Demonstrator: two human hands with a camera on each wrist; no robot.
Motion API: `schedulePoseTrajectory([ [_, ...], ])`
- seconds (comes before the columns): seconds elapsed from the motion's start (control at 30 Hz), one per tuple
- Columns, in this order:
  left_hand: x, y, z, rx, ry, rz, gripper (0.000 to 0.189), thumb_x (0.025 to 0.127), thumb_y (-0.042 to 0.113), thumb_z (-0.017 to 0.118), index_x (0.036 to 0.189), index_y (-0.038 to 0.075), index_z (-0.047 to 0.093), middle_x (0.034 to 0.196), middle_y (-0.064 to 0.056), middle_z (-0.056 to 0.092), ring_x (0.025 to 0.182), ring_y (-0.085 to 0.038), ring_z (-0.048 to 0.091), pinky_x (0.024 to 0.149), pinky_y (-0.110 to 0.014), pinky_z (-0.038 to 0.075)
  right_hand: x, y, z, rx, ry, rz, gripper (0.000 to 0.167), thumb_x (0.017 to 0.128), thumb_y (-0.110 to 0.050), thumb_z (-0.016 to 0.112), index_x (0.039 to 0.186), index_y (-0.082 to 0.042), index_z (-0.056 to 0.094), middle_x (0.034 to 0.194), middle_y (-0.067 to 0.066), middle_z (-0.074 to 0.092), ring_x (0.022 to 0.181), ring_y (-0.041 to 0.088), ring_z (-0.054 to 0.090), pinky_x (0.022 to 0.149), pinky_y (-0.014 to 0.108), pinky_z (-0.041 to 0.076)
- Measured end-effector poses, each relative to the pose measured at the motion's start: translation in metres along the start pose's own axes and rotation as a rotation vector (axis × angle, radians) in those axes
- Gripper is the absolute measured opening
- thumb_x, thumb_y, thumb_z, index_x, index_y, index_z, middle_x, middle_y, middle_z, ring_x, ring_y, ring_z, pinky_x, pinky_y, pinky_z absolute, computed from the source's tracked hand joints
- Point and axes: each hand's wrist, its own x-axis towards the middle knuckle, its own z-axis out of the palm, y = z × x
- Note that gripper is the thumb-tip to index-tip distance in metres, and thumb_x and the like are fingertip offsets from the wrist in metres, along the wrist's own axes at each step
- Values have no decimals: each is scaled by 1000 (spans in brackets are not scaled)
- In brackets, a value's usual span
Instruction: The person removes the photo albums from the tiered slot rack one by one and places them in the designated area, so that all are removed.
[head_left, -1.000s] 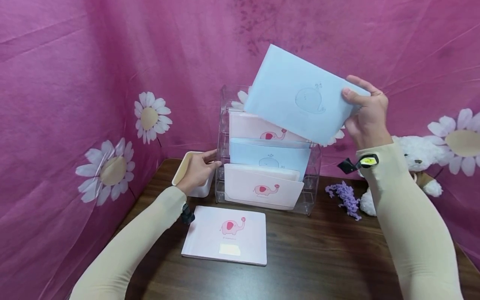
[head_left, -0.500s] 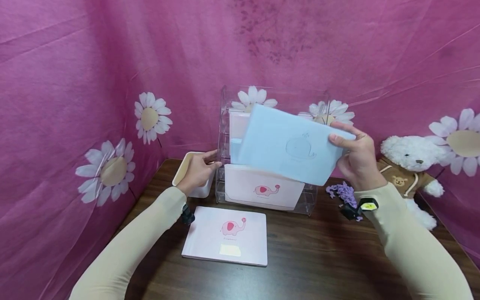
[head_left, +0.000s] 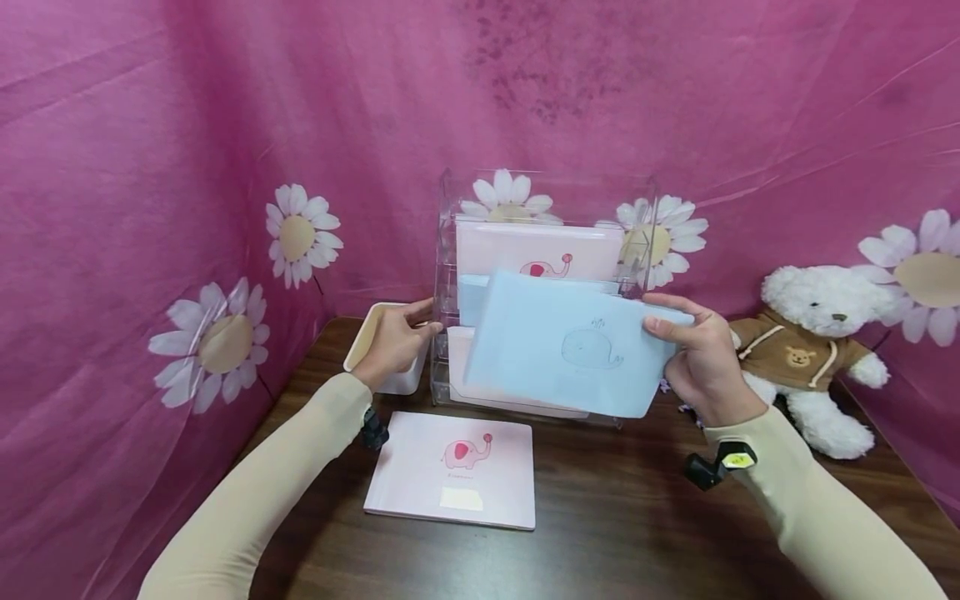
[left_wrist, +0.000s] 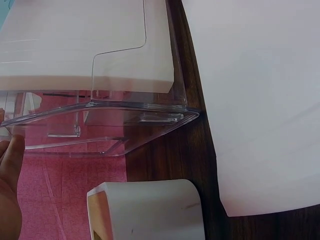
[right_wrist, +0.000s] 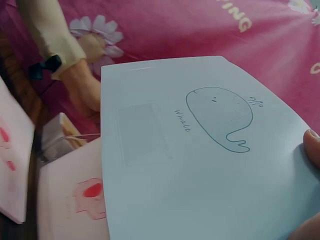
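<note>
Blue booklet (head_left: 551, 354): pale blue, thin, soft sheen. Whale drawn in fine dark line, small spout above the tail end; "Whale" lettered beside it in the right wrist view, plus a faint pale rectangle near one side. Left end blurred in the head view.

Position: raised in front of the clear rack (head_left: 444, 279), covering most of the lowest pink booklet (head_left: 457, 367). Tilted, top edge falling toward the right. Cannot tell whether it touches the rack.

Right hand (head_left: 705, 358): narrow, thumb on the front face, fingers behind, pinching the right-hand end. Left hand (head_left: 396, 343): narrow, thumb and fingertips on the rack's left edge, gripping it.

Edges: rack's left side stands just beside a white box (head_left: 405, 382). Upper pink booklet (head_left: 487, 242) stands high in the rack, blue sheet (head_left: 471, 292) below it. Another pink booklet, the elephant one (head_left: 408, 475), lies flat on the table (head_left: 637, 517), a thin strip of wood between it and the rack.

Room: bare brown wood runs right of the elephant one, under the right forearm. Teddy bear (head_left: 806, 358) sits near the right hand.
</note>
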Motion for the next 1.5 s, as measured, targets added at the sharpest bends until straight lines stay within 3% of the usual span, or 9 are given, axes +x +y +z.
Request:
schedulePoseTrajectory([
  [0.27,0,1,-1,7,0,-22,58,97,14,69,152,17,49,139,-13,65,95,-30,72,42,-26,36,-20,15,-10,-70,-33,70,34,94,17,54,107,-4,77,99,8,80,89,17,77,76,28,62],
  [0.4,1,2,1,8,4,-12,58,97,13,69,151,16,50,139,-14,65,106,-25,72,62,-30,55,-28,18,-16,-93,-26,94,34,94,16,53,107,-5,77,98,7,80,89,16,77,76,29,62],
  [0.5,1,1,2,2,10,-13,58,96,13,70,151,15,50,139,-14,65,112,-22,70,76,-34,59,-32,20,-22,-101,-30,102,36,95,17,52,105,-6,78,98,6,80,88,15,77,75,28,62],
  [0.7,0,1,1,6,21,-19,57,96,14,71,150,16,51,137,-13,67,85,-18,70,47,-25,42,-42,27,-37,-106,-44,160,38,96,17,50,106,-8,77,99,5,80,89,15,77,74,28,62],
  [0.87,1,1,1,3,10,-11,57,96,16,71,149,18,52,137,-12,67,68,-21,63,40,-25,33,-50,34,-48,-138,-33,212,38,97,14,51,106,-12,77,101,2,80,90,14,77,75,28,62],
  [1.13,0,1,1,3,25,1,56,95,14,71,148,15,54,137,-13,67,88,-25,70,41,-24,34,-60,35,-70,-140,-64,271,40,100,11,48,113,-14,76,106,1,79,94,13,76,77,28,62],
  [1.3,0,1,1,2,26,6,56,95,12,71,149,12,53,138,-14,66,99,-22,70,49,-21,42,-65,34,-85,-145,-72,336,41,101,9,47,115,-16,76,104,4,80,94,15,76,78,29,62],
  [1.37,0,2,1,1,24,-5,57,95,11,71,149,12,52,139,-14,65,105,-23,71,59,-22,52,-66,34,-90,-150,-61,366,40,102,8,47,114,-17,76,103,4,80,93,16,77,78,30,62],
  [1.5,-1,4,1,4,24,-33,58,95,12,71,150,14,51,140,-14,65,105,-23,71,57,-23,52,-68,36,-99,-166,-46,408,37,102,5,48,112,-18,76,102,4,80,92,17,77,77,32,63],
])
